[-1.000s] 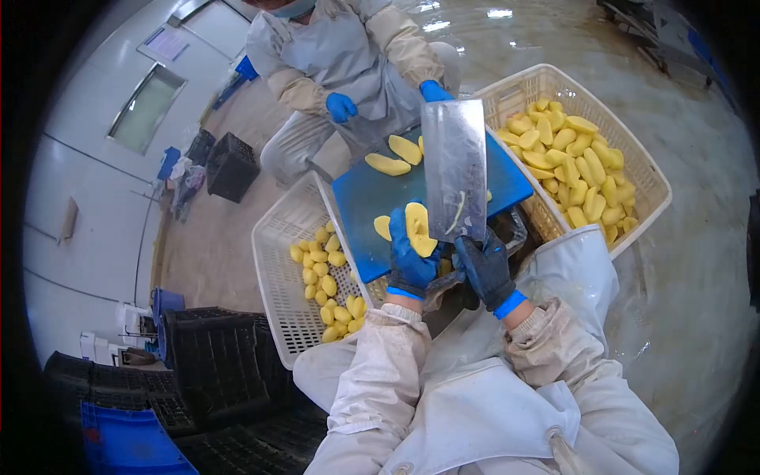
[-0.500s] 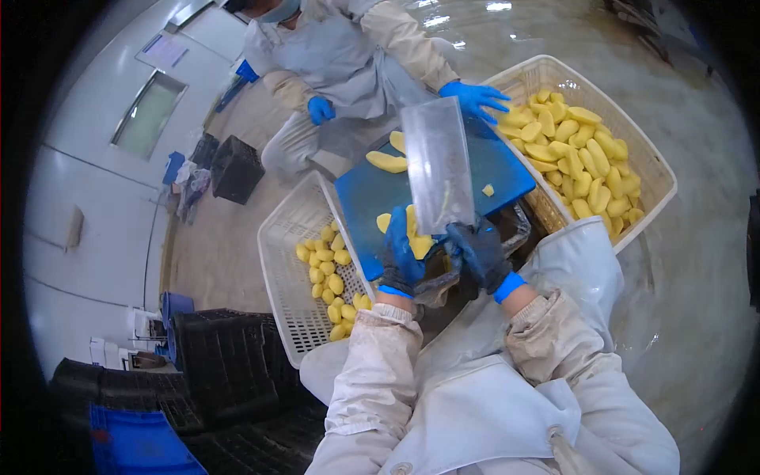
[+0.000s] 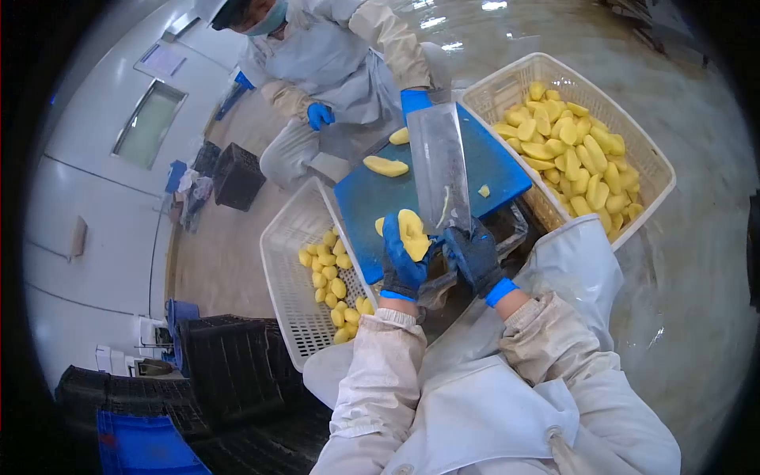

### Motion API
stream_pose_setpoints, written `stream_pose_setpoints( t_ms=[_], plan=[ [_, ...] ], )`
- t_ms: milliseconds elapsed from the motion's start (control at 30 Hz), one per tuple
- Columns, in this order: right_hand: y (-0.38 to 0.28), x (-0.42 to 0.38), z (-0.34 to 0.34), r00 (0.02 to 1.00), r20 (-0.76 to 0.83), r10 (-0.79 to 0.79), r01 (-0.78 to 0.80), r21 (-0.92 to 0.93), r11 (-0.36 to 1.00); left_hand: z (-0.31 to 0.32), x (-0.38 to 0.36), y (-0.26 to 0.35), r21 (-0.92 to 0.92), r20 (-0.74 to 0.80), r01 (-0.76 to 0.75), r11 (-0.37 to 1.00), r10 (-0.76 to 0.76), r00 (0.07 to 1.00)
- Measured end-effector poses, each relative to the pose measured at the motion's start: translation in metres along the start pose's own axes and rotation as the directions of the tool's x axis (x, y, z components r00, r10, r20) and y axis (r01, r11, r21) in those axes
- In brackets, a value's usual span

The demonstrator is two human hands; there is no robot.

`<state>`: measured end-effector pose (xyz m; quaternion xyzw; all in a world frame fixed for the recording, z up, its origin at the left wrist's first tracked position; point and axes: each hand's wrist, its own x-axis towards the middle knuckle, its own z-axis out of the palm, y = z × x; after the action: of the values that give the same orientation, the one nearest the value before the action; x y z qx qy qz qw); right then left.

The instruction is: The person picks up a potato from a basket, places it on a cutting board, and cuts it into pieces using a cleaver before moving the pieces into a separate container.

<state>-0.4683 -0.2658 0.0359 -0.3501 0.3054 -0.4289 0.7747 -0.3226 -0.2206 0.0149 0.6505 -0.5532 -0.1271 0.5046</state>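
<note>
My left hand (image 3: 402,269), in a blue glove, is closed around a peeled, cut potato (image 3: 413,233) at the near edge of the blue cutting board (image 3: 366,196). In my right hand (image 3: 473,257), gloved in dark blue, is the handle of a broad cleaver (image 3: 439,154). Its blade points away from me above the board, with a thin yellow shred stuck to it. Potato pieces (image 3: 385,165) lie on the board left of the blade, and a small potato chunk (image 3: 484,191) lies to its right. The blade hides part of the board.
A white basket (image 3: 279,265) of whole peeled potatoes stands at the left. Cut potatoes fill much of another basket (image 3: 663,178) at the right. Opposite sits a co-worker (image 3: 332,75) in blue gloves, one hand partly behind the cleaver. Black crates (image 3: 233,360) stand at lower left.
The co-worker's hand has drawn back from beside the right basket to behind the cleaver. The cleaver has dipped and turned slightly. More of the potato shows in my left hand.
</note>
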Motion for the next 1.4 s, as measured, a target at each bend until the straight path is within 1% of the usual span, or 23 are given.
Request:
stream_pose_setpoints(
  t_ms=[33,67,133,167,200,233,267,333,433,567,667,767,800,833,867,900,967,1067,1133,1233,1333,1367,1400],
  plan=[
    [0.001,-0.001,0.0,0.999,0.034,-0.023,0.024,-0.018,1.0,0.002,0.0,-0.003,-0.272,0.032,0.172,0.947,-0.17,0.985],
    [0.001,-0.001,0.0,0.999,0.035,-0.024,0.025,-0.017,1.0,0.001,-0.001,-0.007,-0.272,0.032,0.171,0.947,-0.169,0.985],
    [0.0,-0.003,0.001,1.0,0.015,0.008,-0.008,0.015,1.0,-0.001,0.001,0.006,0.197,0.042,-0.129,0.972,0.123,0.991],
    [-0.001,-0.004,0.002,1.0,0.014,0.009,-0.009,0.017,1.0,0.001,0.002,0.012,0.198,0.044,-0.129,0.972,0.123,0.991],
    [-0.003,-0.005,0.005,1.0,-0.011,-0.003,0.003,-0.049,0.999,0.006,0.003,0.02,-0.285,0.041,0.134,0.949,-0.128,0.991],
    [-0.004,-0.007,0.007,0.999,-0.034,-0.017,0.012,-0.114,0.993,0.01,0.002,0.025,-0.685,0.153,0.35,0.639,-0.343,0.927],
    [0.002,-0.004,0.005,0.999,-0.036,-0.017,0.013,-0.111,0.994,0.013,0.001,0.023,-0.683,0.155,0.351,0.641,-0.342,0.927],
    [0.014,0.001,0.004,0.997,-0.02,-0.071,0.07,-0.047,0.996,0.015,0.001,0.025,-0.02,0.032,0.024,1.0,-0.023,0.999],
    [0.022,0.001,0.003,0.999,-0.045,-0.011,0.011,0.011,1.0,0.015,0.0,0.057,0.24,0.029,-0.109,0.965,0.105,0.994],
    [0.024,0.003,-0.001,0.997,-0.075,0.011,-0.004,0.097,0.995,0.026,0.008,0.028,0.325,0.0,-0.195,0.925,0.207,0.978],
    [0.012,0.001,-0.006,0.987,-0.02,0.161,-0.132,0.48,0.868,0.017,0.022,0.023,0.554,0.109,-0.425,0.716,0.444,0.889],
    [0.009,0.013,-0.019,0.986,-0.059,0.157,-0.108,0.494,0.863,0.013,0.028,0.001,0.606,0.074,-0.496,0.622,0.577,0.814],
    [0.01,0.021,-0.028,0.982,-0.171,0.075,-0.046,0.17,0.984,0.012,0.027,-0.014,0.096,-0.124,-0.195,0.976,0.206,0.971],
    [0.014,0.028,-0.036,0.983,-0.166,0.079,-0.048,0.183,0.982,0.007,0.029,-0.003,-0.467,-0.069,0.184,0.865,-0.243,0.967],
    [0.018,0.032,-0.045,0.97,-0.21,-0.119,0.064,-0.252,0.966,-0.001,0.023,0.009,-0.783,0.06,0.237,0.575,-0.309,0.949],
    [0.021,0.035,-0.047,0.933,-0.166,-0.319,0.142,-0.644,0.752,-0.005,0.026,0.03,-0.777,0.058,0.238,0.583,-0.309,0.949],
    [0.001,0.019,-0.03,0.973,-0.162,-0.162,0.057,-0.516,0.855,-0.007,0.034,0.055,-0.883,0.355,0.461,0.088,-0.515,0.78],
    [0.011,0.013,-0.023,0.93,-0.082,-0.359,0.212,-0.679,0.703,0.001,0.028,0.06,-0.854,0.434,0.514,0.08,-0.435,0.789],
    [-0.002,-0.003,-0.007,0.966,-0.061,-0.25,0.221,-0.304,0.927,0.002,0.03,0.049,-0.843,0.506,0.536,0.05,-0.263,0.821],
    [-0.018,-0.018,-0.001,0.975,-0.023,-0.221,0.217,-0.112,0.97,0.001,0.028,0.037,-0.879,0.376,0.461,0.123,-0.415,0.829],
    [-0.019,-0.02,0.005,0.964,0.021,-0.267,0.267,-0.11,0.957,0.001,0.023,0.034,-0.831,0.342,0.459,0.314,-0.361,0.867],
    [-0.016,-0.019,0.004,0.964,0.019,-0.267,0.267,-0.111,0.957,0.002,0.024,0.034,-0.831,0.344,0.46,0.312,-0.361,0.867],
    [-0.01,-0.016,0.003,0.972,0.03,-0.234,0.236,-0.142,0.961,0.003,0.025,0.037,-0.863,0.409,0.485,0.141,-0.367,0.835]
  ],
)
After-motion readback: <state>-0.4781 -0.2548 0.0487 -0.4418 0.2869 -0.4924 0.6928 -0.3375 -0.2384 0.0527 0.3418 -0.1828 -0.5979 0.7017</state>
